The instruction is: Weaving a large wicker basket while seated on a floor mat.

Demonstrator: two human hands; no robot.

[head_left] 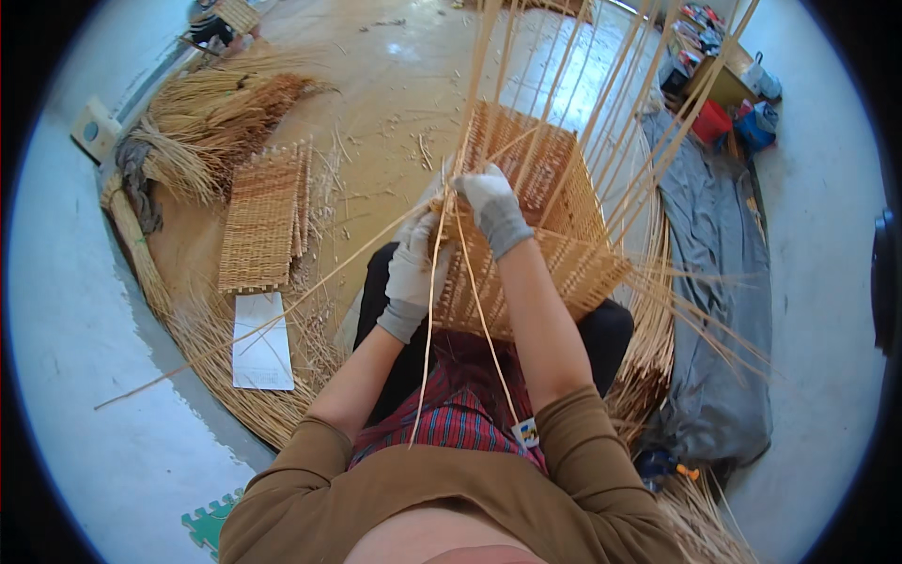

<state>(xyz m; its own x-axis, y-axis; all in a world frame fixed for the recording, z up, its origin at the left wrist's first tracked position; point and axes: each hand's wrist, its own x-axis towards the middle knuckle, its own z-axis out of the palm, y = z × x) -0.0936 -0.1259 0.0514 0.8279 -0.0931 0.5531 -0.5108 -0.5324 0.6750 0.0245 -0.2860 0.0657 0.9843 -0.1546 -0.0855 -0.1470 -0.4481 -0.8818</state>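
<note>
A half-woven basket (554, 277) of tan and brown reed rests across my lap, its open top facing up. Long loose reeds (554, 70) stand up from its far and right rims. My left hand (413, 268), in a white and grey knit glove, is closed round the basket's left corner. Just above and to the right, my right hand (493, 209), gloved alike, pinches a reed strand at that corner. Several strands cross there; two hang toward me, and one long strand (282, 315) reaches out to the lower left. The right fingertips are partly hidden among the reeds.
Woven panels (258, 221) lie stacked at the left beside a white sheet (263, 343). Reed bundles (225, 108) spread along the left wall. A grey cloth (705, 282) covers something on the right. Bags and boxes (723, 89) stand far right; another person (211, 23) sits far left.
</note>
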